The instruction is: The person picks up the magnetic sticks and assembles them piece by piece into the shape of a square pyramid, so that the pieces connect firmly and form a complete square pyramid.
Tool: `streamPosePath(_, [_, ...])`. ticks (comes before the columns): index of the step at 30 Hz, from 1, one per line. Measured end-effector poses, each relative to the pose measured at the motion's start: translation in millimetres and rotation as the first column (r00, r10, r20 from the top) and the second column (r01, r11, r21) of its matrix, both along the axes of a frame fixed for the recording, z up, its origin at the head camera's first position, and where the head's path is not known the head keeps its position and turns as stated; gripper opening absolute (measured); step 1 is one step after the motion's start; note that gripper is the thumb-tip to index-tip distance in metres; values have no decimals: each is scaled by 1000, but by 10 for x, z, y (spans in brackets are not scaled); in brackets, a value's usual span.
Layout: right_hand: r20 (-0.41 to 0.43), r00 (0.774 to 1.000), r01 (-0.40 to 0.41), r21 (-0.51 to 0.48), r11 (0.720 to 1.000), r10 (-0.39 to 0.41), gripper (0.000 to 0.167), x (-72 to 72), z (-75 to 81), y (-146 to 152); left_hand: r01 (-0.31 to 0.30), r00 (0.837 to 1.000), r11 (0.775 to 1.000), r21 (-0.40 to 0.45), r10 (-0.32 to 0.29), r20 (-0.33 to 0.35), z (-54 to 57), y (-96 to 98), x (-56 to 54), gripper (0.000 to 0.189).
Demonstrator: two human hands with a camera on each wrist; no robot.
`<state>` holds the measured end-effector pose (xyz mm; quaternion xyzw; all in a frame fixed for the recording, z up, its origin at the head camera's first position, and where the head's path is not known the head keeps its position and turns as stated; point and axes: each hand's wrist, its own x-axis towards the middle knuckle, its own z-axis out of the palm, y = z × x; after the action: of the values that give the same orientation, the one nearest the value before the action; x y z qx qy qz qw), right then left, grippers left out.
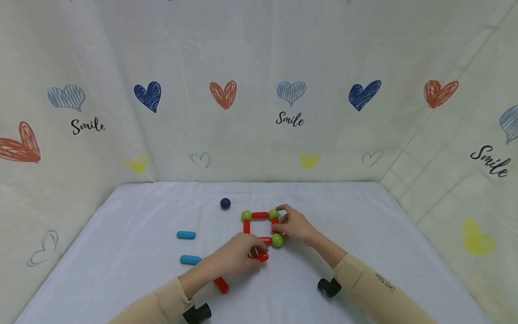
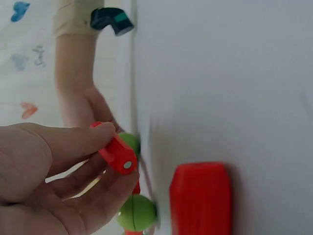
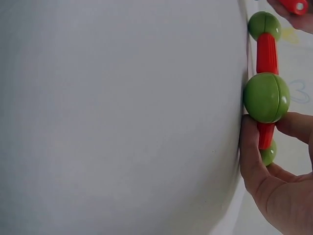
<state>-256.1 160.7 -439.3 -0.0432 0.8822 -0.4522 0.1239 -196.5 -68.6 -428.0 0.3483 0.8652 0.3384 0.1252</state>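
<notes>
A square of red rods and green balls lies on the white cloth. Its far side is a red rod [image 1: 260,215] between two green balls, left [image 1: 246,215] and right [image 1: 274,214]. The near right green ball [image 1: 277,240] shows too, while my left hand covers the near left corner in the head view. My left hand [image 1: 236,254] pinches a separate red rod [image 2: 117,154], whose end bears a round metal spot, just in front of the square. My right hand [image 1: 298,226] holds the square's right side, thumb and fingers around its red rod [image 3: 265,135].
Left of the hands lie two blue rods, a far one [image 1: 186,235] and a near one [image 1: 190,259]. A dark blue ball [image 1: 225,203] sits behind them. One loose red rod [image 1: 221,285] lies beside my left forearm. Both wrists carry black cameras, the right one [image 1: 329,287] near the cloth.
</notes>
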Motion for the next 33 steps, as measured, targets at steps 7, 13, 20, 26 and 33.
streamPosePath(7, [2,1000,-15,6,1000,15,59,10,3,16,-70,997,984,163,66,31,66,-162,-132,27])
streamPosePath(13, [-2,1000,-12,2,1000,12,59,32,-17,9,-155,987,945,289,137,84,107,-277,-268,27])
streamPosePath(20, [-7,1000,-4,-3,1000,4,58,52,-51,0,-291,957,882,370,269,111,53,-338,-480,30])
streamPosePath(26, [5,1000,3,-11,1000,-3,58,71,-41,-34,-376,926,838,394,348,144,-2,-331,-639,29])
streamPosePath(33, [1,1000,-11,-13,1000,11,58,79,-18,-39,-421,907,818,392,393,153,-41,-312,-774,29])
